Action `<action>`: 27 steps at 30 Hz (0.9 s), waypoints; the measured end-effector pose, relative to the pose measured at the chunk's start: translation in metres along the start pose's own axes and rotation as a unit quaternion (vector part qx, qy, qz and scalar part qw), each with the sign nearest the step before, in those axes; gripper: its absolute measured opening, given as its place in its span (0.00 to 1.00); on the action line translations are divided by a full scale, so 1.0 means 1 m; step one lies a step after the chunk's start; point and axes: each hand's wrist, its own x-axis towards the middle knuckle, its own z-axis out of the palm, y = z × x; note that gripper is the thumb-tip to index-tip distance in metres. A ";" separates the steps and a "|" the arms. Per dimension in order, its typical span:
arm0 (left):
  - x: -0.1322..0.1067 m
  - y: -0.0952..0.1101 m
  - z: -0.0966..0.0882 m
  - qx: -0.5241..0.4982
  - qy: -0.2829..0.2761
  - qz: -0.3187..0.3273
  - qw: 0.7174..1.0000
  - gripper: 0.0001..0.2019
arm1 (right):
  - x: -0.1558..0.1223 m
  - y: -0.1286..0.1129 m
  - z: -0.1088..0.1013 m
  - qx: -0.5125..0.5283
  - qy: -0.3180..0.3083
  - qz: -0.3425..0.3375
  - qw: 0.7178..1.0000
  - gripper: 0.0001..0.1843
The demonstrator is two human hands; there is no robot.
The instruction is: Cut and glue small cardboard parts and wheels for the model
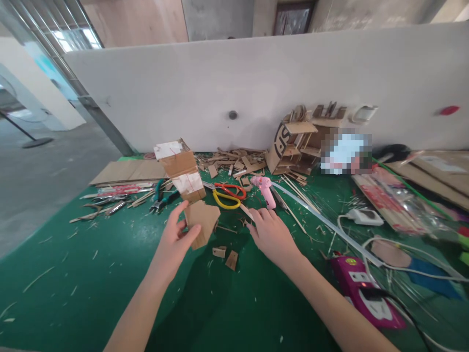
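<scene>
My left hand [176, 239] grips an angular piece of brown cardboard [203, 222], with the thumb on its near face. My right hand [273, 234] has its fingers curled together around the end of a thin pale strip [246, 211], whose material I cannot make out. Scissors [229, 195] with one red and one yellow handle lie just past both hands. A pink glue gun [264, 190] rests beyond the right hand. Two small cardboard bits [231, 260] lie on the green table between my wrists. Behind the left hand stands a folded cardboard piece [183, 168] with white patches.
Cardboard scraps [234, 164] are heaped along the white partition [205, 93]. A small cardboard shelf [289, 146] stands at the back right. Pliers [164, 198] lie at left. A magenta power strip [366, 293] and white cables [414, 269] occupy the right side.
</scene>
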 end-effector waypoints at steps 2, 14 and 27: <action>-0.002 0.002 0.008 0.055 -0.060 0.037 0.996 0.34 | 0.006 -0.002 0.000 -0.012 -0.042 0.012 0.999 0.20; 0.019 -0.008 0.057 0.325 -0.208 0.261 0.885 0.30 | -0.045 0.015 -0.025 0.282 0.120 0.062 0.950 0.16; 0.039 0.010 0.023 0.467 -0.260 0.249 0.808 0.28 | -0.032 0.016 -0.010 0.624 0.067 0.119 0.770 0.13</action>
